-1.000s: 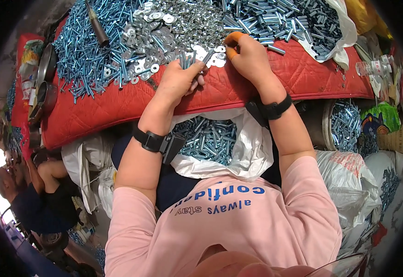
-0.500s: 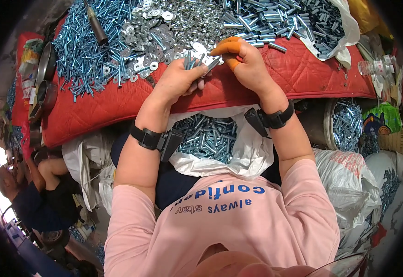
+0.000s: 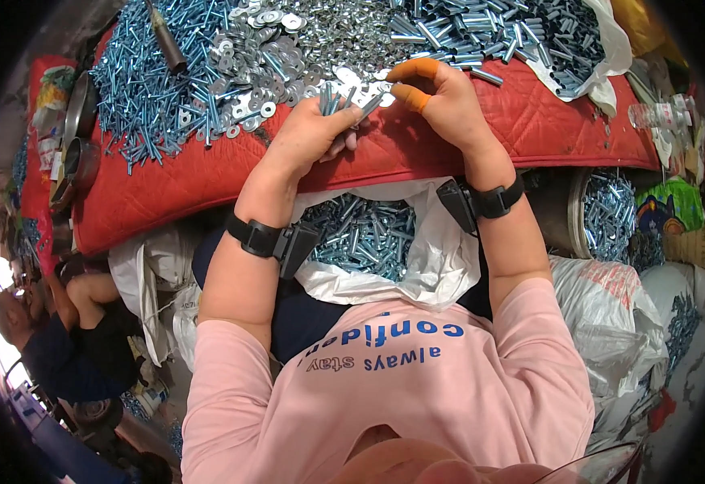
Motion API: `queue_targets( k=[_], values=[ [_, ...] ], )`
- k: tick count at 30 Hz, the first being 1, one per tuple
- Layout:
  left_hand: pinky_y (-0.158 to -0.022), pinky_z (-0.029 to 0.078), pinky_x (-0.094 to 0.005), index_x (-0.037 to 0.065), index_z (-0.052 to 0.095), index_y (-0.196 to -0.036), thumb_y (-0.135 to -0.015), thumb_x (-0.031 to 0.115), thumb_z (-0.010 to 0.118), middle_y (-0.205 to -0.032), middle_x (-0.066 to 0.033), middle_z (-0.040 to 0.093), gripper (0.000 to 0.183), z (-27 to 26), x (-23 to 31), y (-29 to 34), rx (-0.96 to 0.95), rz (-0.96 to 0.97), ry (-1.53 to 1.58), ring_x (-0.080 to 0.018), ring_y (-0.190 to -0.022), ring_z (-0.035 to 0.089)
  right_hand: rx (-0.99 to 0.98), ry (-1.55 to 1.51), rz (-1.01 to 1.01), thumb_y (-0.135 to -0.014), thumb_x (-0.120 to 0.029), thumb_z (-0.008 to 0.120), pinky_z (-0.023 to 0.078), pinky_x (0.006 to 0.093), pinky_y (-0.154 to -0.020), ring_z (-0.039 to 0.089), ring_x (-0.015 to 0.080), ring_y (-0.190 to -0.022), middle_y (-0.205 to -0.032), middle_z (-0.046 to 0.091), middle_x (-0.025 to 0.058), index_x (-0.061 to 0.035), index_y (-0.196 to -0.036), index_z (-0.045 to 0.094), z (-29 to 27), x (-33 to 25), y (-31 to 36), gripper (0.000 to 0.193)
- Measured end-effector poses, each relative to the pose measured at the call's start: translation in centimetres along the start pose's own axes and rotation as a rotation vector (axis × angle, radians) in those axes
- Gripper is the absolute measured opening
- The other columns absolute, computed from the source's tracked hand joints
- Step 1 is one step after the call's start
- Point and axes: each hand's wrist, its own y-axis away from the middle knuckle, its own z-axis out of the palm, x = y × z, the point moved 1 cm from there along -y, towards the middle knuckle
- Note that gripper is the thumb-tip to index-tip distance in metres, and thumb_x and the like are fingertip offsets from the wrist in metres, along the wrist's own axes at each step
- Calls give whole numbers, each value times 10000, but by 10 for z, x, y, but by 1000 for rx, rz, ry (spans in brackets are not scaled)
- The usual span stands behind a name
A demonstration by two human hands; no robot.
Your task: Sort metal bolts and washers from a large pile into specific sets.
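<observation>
white bag of bolts sits open in my lap. above it, my left hand is closed around a bundle of bolts, lifted off the red quilt since a moment ago. my right hand, orange caps on finger and thumb, has come in to pinch one bolt's tip. looks mid-assembly. washers lie beyond, sleeves farther right.
</observation>
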Motion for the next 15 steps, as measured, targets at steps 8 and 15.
queue_targets(
  k=[8, 15],
  values=[
    [-367, 275, -180, 13, 635, -892, -865, 225, 599, -587, -20, 580, 217, -1, -1, 0, -34, -5, -50, -50, -415, 435, -105, -77, -131, -771, -17, 681, 508, 256, -773, 641, 132, -830, -884, 679, 58, -11, -920, 671, 2, -6, 3, 150],
    [-354, 288, -190, 33, 635, -868, -870, 207, 591, -580, -10, 575, 180, -3, -5, -1, -36, 4, -51, -49, -410, 438, -217, -20, 260, -794, -130, 694, 498, 269, -662, 637, 138, -742, -866, 691, 70, -18, -918, 679, 2, -12, -5, 168]
  ],
)
